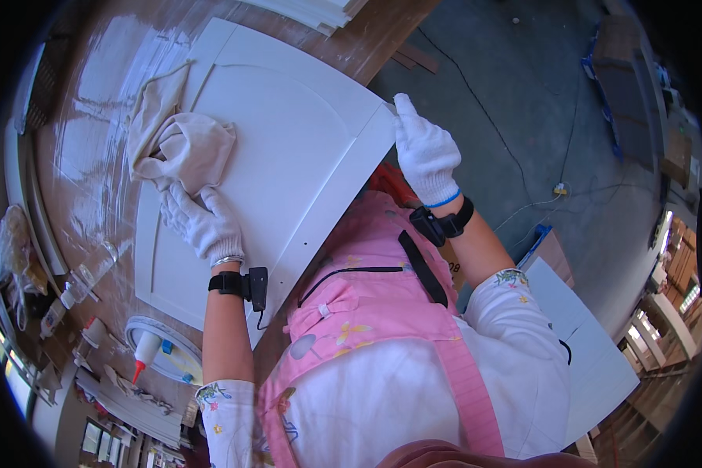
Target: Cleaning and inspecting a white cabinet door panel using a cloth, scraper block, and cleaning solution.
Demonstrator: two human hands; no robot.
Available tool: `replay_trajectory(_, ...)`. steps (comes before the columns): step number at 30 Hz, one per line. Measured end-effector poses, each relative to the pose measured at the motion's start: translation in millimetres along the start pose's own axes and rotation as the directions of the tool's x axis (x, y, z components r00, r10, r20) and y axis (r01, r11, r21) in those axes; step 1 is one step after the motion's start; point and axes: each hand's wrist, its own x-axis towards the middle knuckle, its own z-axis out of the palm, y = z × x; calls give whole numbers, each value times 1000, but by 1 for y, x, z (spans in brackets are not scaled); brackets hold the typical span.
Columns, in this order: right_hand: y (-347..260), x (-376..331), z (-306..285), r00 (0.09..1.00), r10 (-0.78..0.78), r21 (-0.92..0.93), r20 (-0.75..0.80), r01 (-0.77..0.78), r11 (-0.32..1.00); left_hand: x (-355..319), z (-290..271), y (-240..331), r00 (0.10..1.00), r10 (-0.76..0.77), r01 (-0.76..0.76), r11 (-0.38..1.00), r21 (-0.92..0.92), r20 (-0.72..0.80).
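Observation:
A white door-like panel [288, 148] with a curved groove lies tilted across the table in front of me. On its left part rests a crumpled beige cloth [187, 148]. My left hand [201, 221], in a white knit glove, lies flat on the panel with fingers stretched out, their tips at the cloth's lower edge. My right hand [427, 150], gloved the same way, is closed at the panel's right corner. Its fingers are curled there, partly hidden from view.
Film-covered brown tabletop [93, 156] extends left. A red-tipped squeeze bottle [146, 352] stands by a round white-rimmed tub [168, 327]; a clear bottle [93, 273] lies nearby. Cables [483, 109] run over the grey floor at right. Another white panel [577, 343] is behind my right arm.

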Motion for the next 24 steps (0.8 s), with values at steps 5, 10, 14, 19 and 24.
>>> replay_trajectory(5, -1, 0, 0, 1000, 14, -7, -10, -14, 1000, 1, 0, 1, 1000, -1, 1, 1000, 4, -2)
replay_trajectory(10, 0, -1, 0, 999, -5, -27, 33, 6, 1000, 0, -1, 1, 1000, 11, -11, 1000, -3, -15)
replay_trajectory(14, 0, -2, -3, 996, -43, -74, 83, 49, 996, 1, -3, 3, 1000, 3, -3, 1000, -9, -11)
replay_trajectory(19, -9, -16, -8, 967, -174, 37, 184, 170, 985, 1, -2, 3, 1000, 8, -9, 1000, -21, -15)
replay_trajectory(24, -6, -7, -9, 983, -124, 49, 137, 118, 992, 0, -1, 1, 1000, -6, 6, 1000, 5, 9)
